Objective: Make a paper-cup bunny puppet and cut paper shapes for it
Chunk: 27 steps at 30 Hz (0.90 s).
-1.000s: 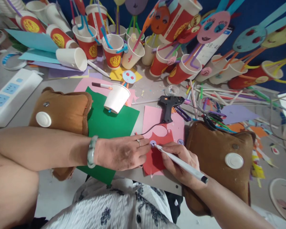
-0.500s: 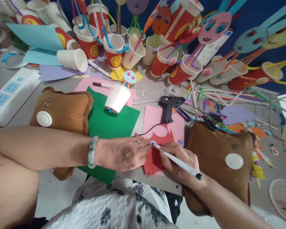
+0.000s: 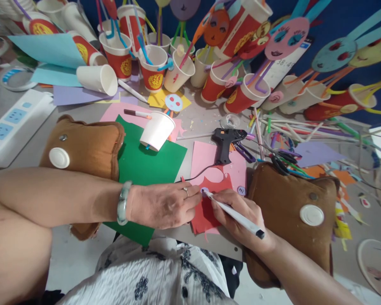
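Note:
My right hand (image 3: 241,216) grips a white marker pen (image 3: 236,217), its tip on a small lilac paper disc (image 3: 205,190). The disc lies on a piece of red paper (image 3: 211,216). My left hand (image 3: 168,205) lies flat with fingers stretched out, the fingertips at the disc's left edge. Just to the right is another small disc marked "Hi" (image 3: 241,190). A black glue gun (image 3: 225,144) rests on pink paper (image 3: 200,159) behind my hands. Left of it, a white paper cup (image 3: 157,130) lies tipped on green paper (image 3: 149,165).
Brown cushions flank my hands, one at left (image 3: 85,146) and one at right (image 3: 292,220). Several paper cups with straw figures, such as a red cup (image 3: 152,76), line the back. Scissors (image 3: 282,161) and loose straws (image 3: 301,127) lie right. A power strip (image 3: 15,123) stands left.
My right hand and the marker pen have shifted very slightly left, the tip still on the lilac disc. My left hand stays in place.

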Tool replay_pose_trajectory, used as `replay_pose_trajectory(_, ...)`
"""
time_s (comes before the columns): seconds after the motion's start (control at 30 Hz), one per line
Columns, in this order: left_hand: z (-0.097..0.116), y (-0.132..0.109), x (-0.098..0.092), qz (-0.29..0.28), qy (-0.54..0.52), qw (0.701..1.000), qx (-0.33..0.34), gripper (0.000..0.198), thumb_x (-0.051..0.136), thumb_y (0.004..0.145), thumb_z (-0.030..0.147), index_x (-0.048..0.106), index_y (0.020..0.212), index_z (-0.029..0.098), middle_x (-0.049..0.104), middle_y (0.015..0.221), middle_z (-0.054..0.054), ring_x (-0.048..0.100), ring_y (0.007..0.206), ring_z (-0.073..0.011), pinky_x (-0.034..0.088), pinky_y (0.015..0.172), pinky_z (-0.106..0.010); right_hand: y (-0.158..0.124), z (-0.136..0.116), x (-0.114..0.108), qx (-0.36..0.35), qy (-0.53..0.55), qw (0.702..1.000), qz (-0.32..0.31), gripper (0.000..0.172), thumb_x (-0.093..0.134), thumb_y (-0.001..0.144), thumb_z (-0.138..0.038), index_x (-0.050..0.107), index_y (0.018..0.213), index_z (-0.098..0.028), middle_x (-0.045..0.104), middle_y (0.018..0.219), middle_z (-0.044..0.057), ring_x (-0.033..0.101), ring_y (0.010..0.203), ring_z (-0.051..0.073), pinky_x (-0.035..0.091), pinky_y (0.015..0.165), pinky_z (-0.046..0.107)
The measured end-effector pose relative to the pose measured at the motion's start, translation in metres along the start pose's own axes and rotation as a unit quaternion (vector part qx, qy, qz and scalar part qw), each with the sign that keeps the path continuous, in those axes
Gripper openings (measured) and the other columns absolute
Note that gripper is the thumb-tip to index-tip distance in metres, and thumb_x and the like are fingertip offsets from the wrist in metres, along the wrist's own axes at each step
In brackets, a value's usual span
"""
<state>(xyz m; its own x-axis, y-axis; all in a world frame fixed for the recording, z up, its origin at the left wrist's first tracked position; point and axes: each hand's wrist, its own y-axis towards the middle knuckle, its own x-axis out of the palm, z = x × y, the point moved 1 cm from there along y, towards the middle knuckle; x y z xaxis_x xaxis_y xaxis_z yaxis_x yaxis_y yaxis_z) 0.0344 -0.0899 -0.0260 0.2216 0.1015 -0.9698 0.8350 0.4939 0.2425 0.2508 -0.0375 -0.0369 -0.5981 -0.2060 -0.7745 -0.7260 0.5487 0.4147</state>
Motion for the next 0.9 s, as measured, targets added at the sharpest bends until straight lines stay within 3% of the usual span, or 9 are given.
replay_pose_trajectory(0.27,0.0009,-0.0009,0.0005,0.035,-0.003,0.999,-0.004,0.017,0.052,0.091,0.014,0.067,0.096,0.011,0.068,0.114,-0.017,0.061,0.113,-0.0234,0.049,0.104,-0.040,0.0032,-0.0018,-0.0030,-0.013,-0.012,1.000,-0.004,0.007,0.055,0.090,-0.015,0.056,0.091,-0.021,0.069,0.070,0.001,0.069,0.057,0.013,0.055,0.053,0.020)
replay_pose_trajectory(0.57,0.0011,-0.0012,0.0002,-0.001,0.004,1.000,-0.004,0.021,0.048,0.093,0.015,0.067,0.101,0.011,0.067,0.118,-0.014,0.060,0.116,-0.0239,0.048,0.105,-0.039,0.0034,-0.0031,-0.0049,0.007,-0.022,1.000,0.014,0.007,0.056,0.089,-0.015,0.058,0.088,-0.022,0.072,0.070,0.002,0.071,0.059,0.014,0.057,0.054,0.020)
replay_pose_trajectory(0.7,0.0018,-0.0011,-0.0011,0.003,-0.003,1.000,-0.006,0.020,0.050,0.091,0.013,0.066,0.101,0.008,0.068,0.116,-0.016,0.060,0.115,-0.0266,0.048,0.104,-0.041,0.0034,-0.0025,-0.0039,0.002,-0.015,1.000,0.013,0.006,0.056,0.090,-0.015,0.057,0.088,-0.022,0.072,0.070,0.002,0.071,0.059,0.013,0.057,0.054,0.019)
replay_pose_trajectory(0.9,0.0008,-0.0005,0.0008,0.004,0.002,1.000,0.002,0.021,0.048,0.093,0.014,0.067,0.100,0.010,0.068,0.115,-0.015,0.061,0.114,-0.0245,0.048,0.103,-0.040,0.0044,-0.0025,-0.0032,-0.007,-0.009,1.000,0.012,0.007,0.057,0.090,-0.015,0.056,0.089,-0.021,0.071,0.070,0.002,0.070,0.059,0.013,0.056,0.054,0.018)
